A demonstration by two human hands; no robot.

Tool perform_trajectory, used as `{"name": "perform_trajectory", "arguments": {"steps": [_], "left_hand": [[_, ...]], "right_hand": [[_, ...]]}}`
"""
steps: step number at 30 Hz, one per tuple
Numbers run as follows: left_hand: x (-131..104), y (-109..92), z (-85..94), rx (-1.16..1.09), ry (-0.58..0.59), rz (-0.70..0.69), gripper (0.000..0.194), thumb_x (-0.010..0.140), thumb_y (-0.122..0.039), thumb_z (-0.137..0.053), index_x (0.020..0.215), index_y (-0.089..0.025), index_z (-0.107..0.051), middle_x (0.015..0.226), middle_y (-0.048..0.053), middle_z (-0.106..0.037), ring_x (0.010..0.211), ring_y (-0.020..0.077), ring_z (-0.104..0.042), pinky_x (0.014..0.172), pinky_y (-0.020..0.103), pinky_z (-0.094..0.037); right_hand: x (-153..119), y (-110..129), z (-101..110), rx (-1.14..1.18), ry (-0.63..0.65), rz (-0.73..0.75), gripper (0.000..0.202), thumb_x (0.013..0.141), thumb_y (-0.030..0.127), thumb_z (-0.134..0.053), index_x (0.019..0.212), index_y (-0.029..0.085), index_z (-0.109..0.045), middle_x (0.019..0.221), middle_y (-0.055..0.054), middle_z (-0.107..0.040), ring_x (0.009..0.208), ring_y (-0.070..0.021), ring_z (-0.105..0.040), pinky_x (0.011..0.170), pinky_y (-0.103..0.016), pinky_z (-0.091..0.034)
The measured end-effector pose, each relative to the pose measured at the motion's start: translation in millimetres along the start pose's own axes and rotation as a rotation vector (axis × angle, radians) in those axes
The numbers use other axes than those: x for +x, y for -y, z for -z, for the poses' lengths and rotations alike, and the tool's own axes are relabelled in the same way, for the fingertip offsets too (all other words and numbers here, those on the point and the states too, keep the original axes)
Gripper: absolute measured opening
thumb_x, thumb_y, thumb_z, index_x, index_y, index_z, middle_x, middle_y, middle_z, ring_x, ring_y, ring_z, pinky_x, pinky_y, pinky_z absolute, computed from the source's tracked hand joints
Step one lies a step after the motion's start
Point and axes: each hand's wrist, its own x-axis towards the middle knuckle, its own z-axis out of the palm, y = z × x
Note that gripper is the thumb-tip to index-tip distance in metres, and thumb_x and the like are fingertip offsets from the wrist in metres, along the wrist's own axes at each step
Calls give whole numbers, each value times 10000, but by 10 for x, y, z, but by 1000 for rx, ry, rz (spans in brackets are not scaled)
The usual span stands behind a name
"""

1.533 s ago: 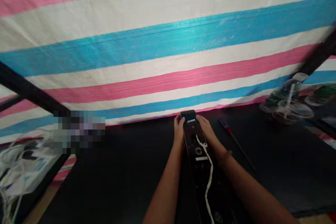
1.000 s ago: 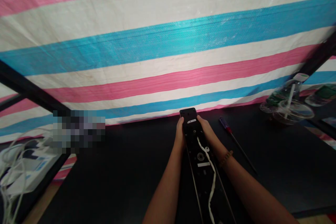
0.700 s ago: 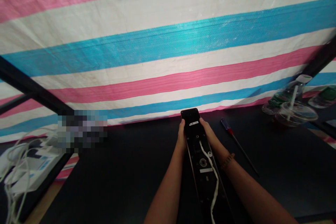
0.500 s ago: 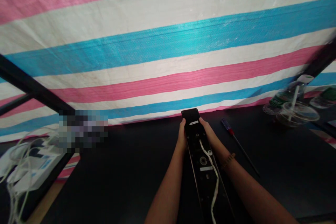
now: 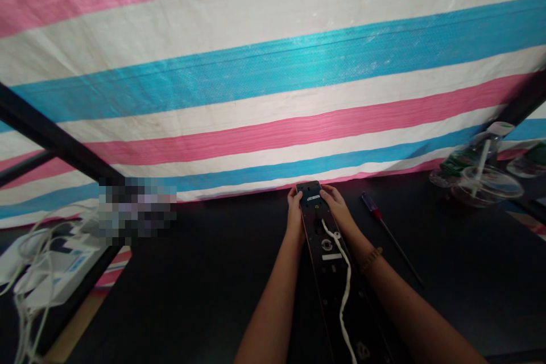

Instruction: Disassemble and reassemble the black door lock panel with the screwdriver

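Observation:
A long black panel (image 5: 330, 290), like the back of an electronic door lock, points away from me in both hands. Screw holes, a round fitting and pale labels show on its upper face. A white cable (image 5: 346, 284) comes out of an opening and runs along it towards me. My left hand (image 5: 294, 210) grips the left edge near the far end, thumb on top. On the opposite edge my right hand (image 5: 335, 205) grips likewise, with its fingers curled around the far corner. The underside is hidden. To the right lies a screwdriver (image 5: 370, 205) with a purple and red handle.
On the black table (image 5: 205, 273), a clear plastic cup (image 5: 486, 187) with a straw and a plastic bottle (image 5: 463, 156) stand at right. White cables (image 5: 42, 256) and a white box (image 5: 63, 278) are at left. A striped sheet (image 5: 273, 79) hangs behind, beside a dark frame bar (image 5: 60, 136).
The panel's far end has dipped slightly and its labels sit farther from me. More of my fingers show around the far end. Both hands keep hold; the screwdriver lies as before.

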Motion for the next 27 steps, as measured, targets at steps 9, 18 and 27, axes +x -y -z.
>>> {"name": "perform_trajectory", "arguments": {"steps": [9,18,27], "left_hand": [[47,24,39,58,22,-52,450,781,-322,-709,1202,-248,-570,957,31,-700,822,192,-668,753,294,-499],[80,41,58,63,-4,-28,411,797,-308,-705,1184,-237,-587,968,33,-701,836,187,-667,758,279,-491],[30,13,43,40,59,-48,442,810,-286,-674,1236,-253,-559,980,28,-704,831,185,-679,748,281,-507]], "right_hand": [[11,44,6,-27,76,12,521,656,501,-772,1075,205,-689,840,-42,-747,710,-214,-673,663,-328,-510],[29,14,33,-108,-18,-9,479,623,511,-787,953,177,-697,749,-49,-731,633,-207,-653,599,-321,-494],[18,29,1,-39,-15,-9,428,631,505,-778,917,201,-681,748,-21,-712,679,-208,-647,622,-311,-489]]}}
